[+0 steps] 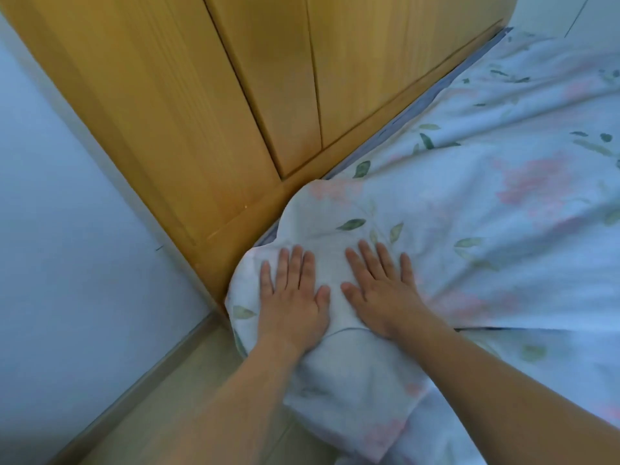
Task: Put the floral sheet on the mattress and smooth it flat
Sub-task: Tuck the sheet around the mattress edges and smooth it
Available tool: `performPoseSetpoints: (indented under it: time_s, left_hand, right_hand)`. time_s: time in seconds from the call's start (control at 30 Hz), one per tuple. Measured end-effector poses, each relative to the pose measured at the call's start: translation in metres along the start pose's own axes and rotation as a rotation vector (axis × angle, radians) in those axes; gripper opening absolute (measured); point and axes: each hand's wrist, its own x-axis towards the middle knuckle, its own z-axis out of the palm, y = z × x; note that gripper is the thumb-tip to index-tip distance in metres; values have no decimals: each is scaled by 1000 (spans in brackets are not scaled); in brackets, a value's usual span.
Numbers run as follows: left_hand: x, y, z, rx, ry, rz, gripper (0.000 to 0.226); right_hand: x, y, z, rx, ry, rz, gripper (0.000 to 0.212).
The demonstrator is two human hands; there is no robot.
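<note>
Standing right next to the bed here, and both hands are down flat on the floral sheet (453, 203) at the corner of the mattress nearest the wooden wardrobe (208, 95). The left hand (295, 297) has its fingers straight and slightly spread, palm pressing on the fabric just inside the rounded corner, not gripping anything. The right hand (382, 290) sits just beside it, thumbs near each other but not touching, fingers also straight and fanned out, pressing the sheet and holding nothing. The sheet itself is pale blue-white with pink blooms and green leaves, and it covers the whole visible top of the bed, running off toward the far end by the white wall (550, 15). It's draped over the near corner and hangs down the near edge of the bed under the forearms, with a seam or hem line showing just below the two wrists. Lots of wrinkles in it, fanning out from around the right hand across the middle of the bed. Along the wardrobe-side edge there's a strip of darker blue fabric (419, 109) peeking out between the sheet and the wardrobe base; can't tell if that's the mattress cover or another layer. Light wood-look floor (161, 391) by the bed's near corner, pale wall (67, 196) on the left.
</note>
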Motion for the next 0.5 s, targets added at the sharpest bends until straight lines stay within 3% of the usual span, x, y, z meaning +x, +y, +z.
performPoseSetpoints:
  time_s: [0.17,0.5]
  left_hand:
    - [8,-5,16,9,65,28,74]
    - [7,-8,13,-48,63,42,68]
  right_hand:
    - [2,-2,15,-17,135,29,63]
    - [-41,-12,20,15,70,65,63]
